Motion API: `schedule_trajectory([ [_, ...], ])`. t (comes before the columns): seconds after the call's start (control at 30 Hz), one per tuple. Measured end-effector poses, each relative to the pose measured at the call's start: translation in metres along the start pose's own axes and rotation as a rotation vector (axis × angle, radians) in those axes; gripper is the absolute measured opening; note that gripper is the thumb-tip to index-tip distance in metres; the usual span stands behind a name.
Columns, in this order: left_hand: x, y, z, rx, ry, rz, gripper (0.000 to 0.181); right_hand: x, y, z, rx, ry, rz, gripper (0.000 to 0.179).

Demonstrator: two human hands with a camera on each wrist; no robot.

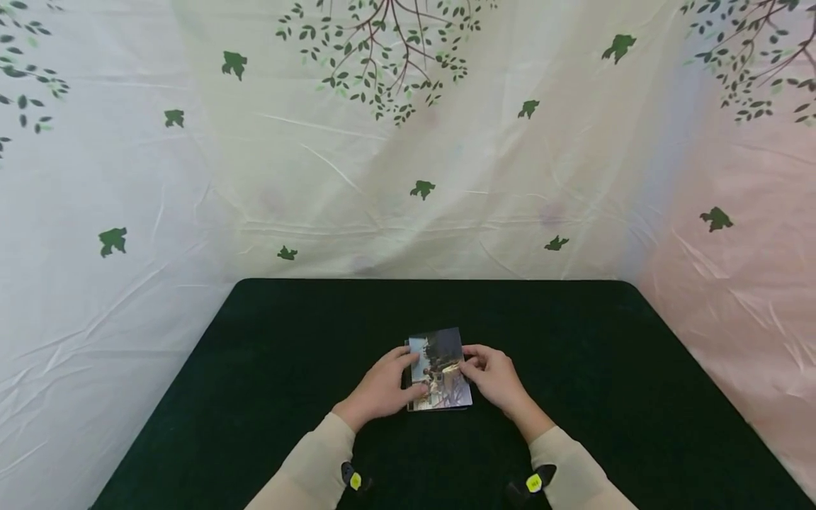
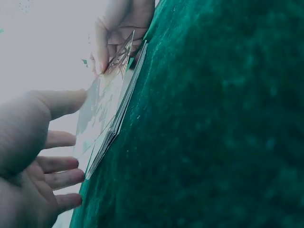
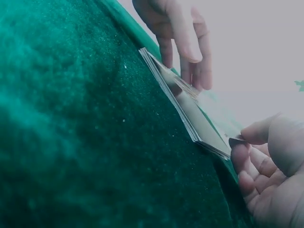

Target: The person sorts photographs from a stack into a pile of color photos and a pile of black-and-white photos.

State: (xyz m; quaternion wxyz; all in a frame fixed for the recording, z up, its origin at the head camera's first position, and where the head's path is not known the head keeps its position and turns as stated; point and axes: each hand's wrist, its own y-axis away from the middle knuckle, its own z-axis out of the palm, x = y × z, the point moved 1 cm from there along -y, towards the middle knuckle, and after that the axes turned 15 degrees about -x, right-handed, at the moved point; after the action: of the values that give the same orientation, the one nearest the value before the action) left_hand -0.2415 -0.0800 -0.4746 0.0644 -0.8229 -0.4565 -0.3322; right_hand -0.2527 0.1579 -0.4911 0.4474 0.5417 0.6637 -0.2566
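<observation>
A small stack of photo cards (image 3: 173, 102) lies on the dark green table cover, its layered edges showing in both wrist views. On top is a glossy picture card (image 1: 443, 375) with pale blue, dark and brown areas. My right hand (image 1: 500, 382) pinches this top card at its right edge between thumb and fingers. That side of the card is tilted up off the stack. At the left side, my left hand (image 1: 379, 389) has its fingers spread and fairly straight beside the stack, the thumb reaching over the top card.
The dark green cloth (image 1: 306, 333) covers the table under the cards. Behind it and at both sides hangs a pale curtain (image 1: 357, 163) printed with leafy branches and green birds. Each sleeve has a dark wrist camera with a yellow tag (image 1: 534, 483).
</observation>
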Motion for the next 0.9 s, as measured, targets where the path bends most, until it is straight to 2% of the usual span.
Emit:
schedule_trajectory([
  [0.1,-0.0011,-0.0034,0.0013,0.13,0.088,0.001,0.05,-0.001,-0.0007,0.0004,-0.003,-0.031,0.001,0.031],
  [0.2,-0.0033,-0.0058,0.0032,0.239,0.219,-0.008,0.039,-0.0014,-0.0013,0.0016,-0.002,-0.042,0.004,0.032],
  [0.3,-0.0056,-0.0075,0.0048,0.302,0.36,-0.045,0.036,-0.0018,-0.0018,0.0026,0.02,-0.024,-0.002,0.032],
  [0.43,-0.006,-0.0089,0.0047,0.355,0.48,-0.081,0.037,-0.003,-0.0014,0.0034,0.059,0.02,-0.024,0.028],
  [0.73,-0.0018,-0.008,0.0019,0.418,0.509,-0.054,0.036,-0.006,0.0021,0.0029,0.115,0.063,-0.069,0.024],
  [0.9,0.0005,-0.0065,0.0001,0.477,0.502,-0.05,0.031,-0.0102,0.0043,0.0033,0.138,0.077,-0.097,0.023],
])
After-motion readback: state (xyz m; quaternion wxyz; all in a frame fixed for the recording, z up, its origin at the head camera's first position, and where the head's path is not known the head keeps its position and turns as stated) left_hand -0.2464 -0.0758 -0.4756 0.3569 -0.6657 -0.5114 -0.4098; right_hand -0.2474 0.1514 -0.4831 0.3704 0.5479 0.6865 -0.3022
